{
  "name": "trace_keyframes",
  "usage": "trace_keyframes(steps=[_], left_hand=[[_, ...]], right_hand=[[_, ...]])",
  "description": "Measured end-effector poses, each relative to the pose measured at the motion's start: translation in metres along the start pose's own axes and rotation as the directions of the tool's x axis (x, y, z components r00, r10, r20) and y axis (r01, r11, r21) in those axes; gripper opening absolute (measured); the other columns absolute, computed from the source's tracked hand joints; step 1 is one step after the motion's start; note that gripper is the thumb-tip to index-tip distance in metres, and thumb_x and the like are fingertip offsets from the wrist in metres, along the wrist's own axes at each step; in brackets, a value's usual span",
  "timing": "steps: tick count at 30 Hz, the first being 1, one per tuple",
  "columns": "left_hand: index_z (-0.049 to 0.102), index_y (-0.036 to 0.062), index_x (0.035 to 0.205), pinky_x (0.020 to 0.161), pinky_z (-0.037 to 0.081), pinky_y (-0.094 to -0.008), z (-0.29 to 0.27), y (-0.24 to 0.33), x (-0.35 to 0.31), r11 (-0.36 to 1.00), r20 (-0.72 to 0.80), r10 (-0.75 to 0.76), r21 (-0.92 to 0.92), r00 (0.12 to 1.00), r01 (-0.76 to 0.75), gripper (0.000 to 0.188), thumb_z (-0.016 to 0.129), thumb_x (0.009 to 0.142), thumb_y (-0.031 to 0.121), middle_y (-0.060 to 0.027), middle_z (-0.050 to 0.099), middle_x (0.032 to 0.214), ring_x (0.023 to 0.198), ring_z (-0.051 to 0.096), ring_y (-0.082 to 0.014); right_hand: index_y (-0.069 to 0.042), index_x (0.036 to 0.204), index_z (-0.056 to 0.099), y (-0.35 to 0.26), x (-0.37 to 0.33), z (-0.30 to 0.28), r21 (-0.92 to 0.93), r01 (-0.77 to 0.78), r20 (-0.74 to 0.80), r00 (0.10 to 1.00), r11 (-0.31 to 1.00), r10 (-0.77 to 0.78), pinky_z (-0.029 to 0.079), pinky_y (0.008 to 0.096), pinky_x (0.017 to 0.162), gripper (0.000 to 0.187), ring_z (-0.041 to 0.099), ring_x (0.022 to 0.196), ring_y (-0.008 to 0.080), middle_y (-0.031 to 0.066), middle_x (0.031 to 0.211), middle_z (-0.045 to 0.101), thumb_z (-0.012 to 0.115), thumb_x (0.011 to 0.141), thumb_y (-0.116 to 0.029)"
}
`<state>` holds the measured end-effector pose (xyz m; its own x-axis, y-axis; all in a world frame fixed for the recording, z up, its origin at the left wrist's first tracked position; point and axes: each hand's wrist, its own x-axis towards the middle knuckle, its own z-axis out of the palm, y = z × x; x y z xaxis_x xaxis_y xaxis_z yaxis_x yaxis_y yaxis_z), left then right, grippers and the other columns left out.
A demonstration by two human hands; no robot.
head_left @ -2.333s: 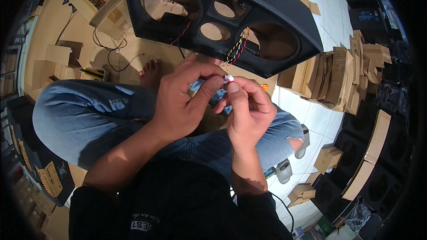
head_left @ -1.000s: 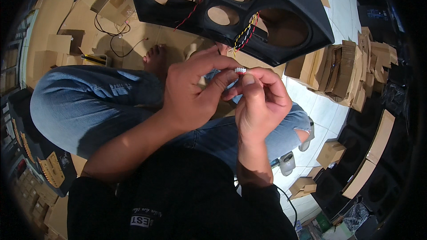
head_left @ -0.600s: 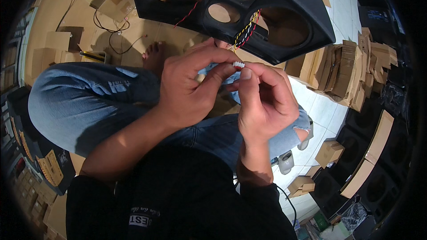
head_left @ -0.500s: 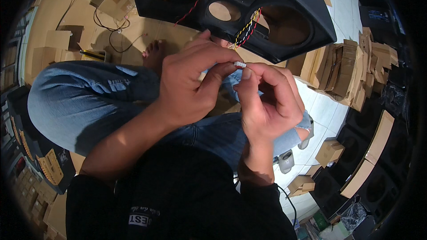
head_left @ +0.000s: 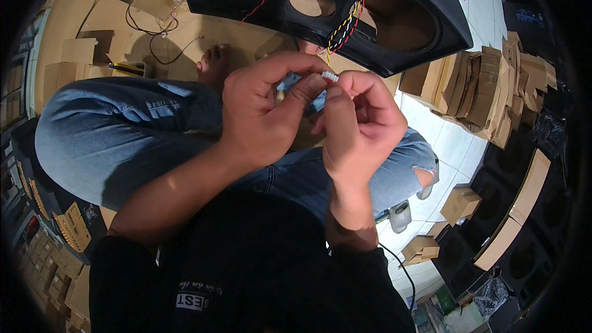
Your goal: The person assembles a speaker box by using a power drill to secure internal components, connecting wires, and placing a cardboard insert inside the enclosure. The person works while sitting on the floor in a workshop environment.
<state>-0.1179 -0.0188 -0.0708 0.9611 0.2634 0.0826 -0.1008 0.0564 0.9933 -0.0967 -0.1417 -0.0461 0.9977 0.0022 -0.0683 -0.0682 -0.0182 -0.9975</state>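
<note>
A small white plug connector [head_left: 330,76] is pinched between the fingertips of both hands, above my lap. My left hand [head_left: 262,108] grips it from the left with thumb and forefinger. My right hand [head_left: 362,124] closes on its other side, the thumb just under it. Twisted yellow, black, white and red wires [head_left: 346,29] run from a round opening in the black speaker cabinet [head_left: 394,0] down toward the connector; the fingers hide where they join it. Another red wire [head_left: 266,1] dangles from the cabinet's left opening.
Flattened cardboard [head_left: 478,89] is stacked at the right, with black speaker boxes [head_left: 493,203] behind. A black cable [head_left: 151,37] lies on the cardboard floor at the left, near an open carton [head_left: 80,55]. My jeans-clad legs [head_left: 123,126] are folded under my arms.
Both hands have shifted slightly, the right one a little left and closer to the left hand. The white connector has turned and shows more of its row of slots.
</note>
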Motion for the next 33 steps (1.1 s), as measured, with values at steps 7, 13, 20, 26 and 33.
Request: trace_keyframes(steps=[7,13,20,26,33], left_hand=[[0.072,-0.0020,0.099,0.080,0.056,-0.0291,-0.001,0.005,0.005,0.987,-0.040,0.087,0.140,0.995,-0.081,0.011,0.072,0.088,-0.001,-0.0138,0.074,0.085,0.078,0.073,-0.0196],[0.073,-0.0013,0.100,0.094,0.056,-0.0422,-0.010,0.005,0.019,0.788,0.132,0.474,0.376,0.870,-0.487,0.016,0.074,0.084,-0.005,-0.0110,0.072,0.084,0.076,0.070,-0.0196],[0.072,0.0029,0.096,0.097,0.054,-0.0515,-0.012,0.002,0.021,0.611,0.233,0.584,0.504,0.777,-0.610,0.023,0.074,0.074,-0.002,-0.0106,0.070,0.083,0.076,0.068,-0.0274],[0.073,0.0002,0.099,0.097,0.055,-0.0493,-0.010,0.001,0.022,0.585,0.287,0.570,0.516,0.770,-0.626,0.025,0.071,0.075,-0.006,-0.0122,0.072,0.085,0.072,0.069,-0.0255],[0.073,0.0041,0.114,0.090,0.057,-0.0366,-0.015,0.002,0.023,0.873,0.260,0.212,0.382,0.942,-0.302,0.027,0.073,0.086,0.001,-0.0139,0.076,0.097,0.085,0.074,-0.0235]], right_hand=[[0.001,0.080,0.064,0.004,0.007,0.004,-0.333,0.447,0.006,0.881,0.830,-0.473,0.039,0.0187,0.051,0.009,0.047,0.058,0.0035,0.0019,0.073,0.056,0.068,0.076,0.008],[0.002,0.081,0.065,0.003,0.004,0.003,-0.227,0.370,-0.024,0.922,0.901,-0.385,0.041,0.0188,0.053,0.008,0.050,0.060,0.0039,0.0023,0.074,0.058,0.068,0.077,0.008],[0.006,0.090,0.065,0.004,-0.005,-0.002,0.018,0.110,-0.078,0.991,0.994,-0.108,0.039,0.0200,0.045,0.006,0.050,0.049,0.0055,0.0041,0.069,0.061,0.060,0.090,0.005],[0.007,0.091,0.065,0.006,-0.005,-0.001,0.071,0.043,-0.114,0.993,0.997,-0.035,0.038,0.0212,0.040,0.007,0.049,0.043,0.0068,0.0045,0.061,0.058,0.059,0.092,0.004],[0.007,0.093,0.066,0.007,0.010,-0.012,0.234,-0.073,-0.005,0.997,0.969,0.077,0.044,0.0222,0.044,0.008,0.054,0.048,0.0078,0.0068,0.072,0.064,0.060,0.093,0.002]])
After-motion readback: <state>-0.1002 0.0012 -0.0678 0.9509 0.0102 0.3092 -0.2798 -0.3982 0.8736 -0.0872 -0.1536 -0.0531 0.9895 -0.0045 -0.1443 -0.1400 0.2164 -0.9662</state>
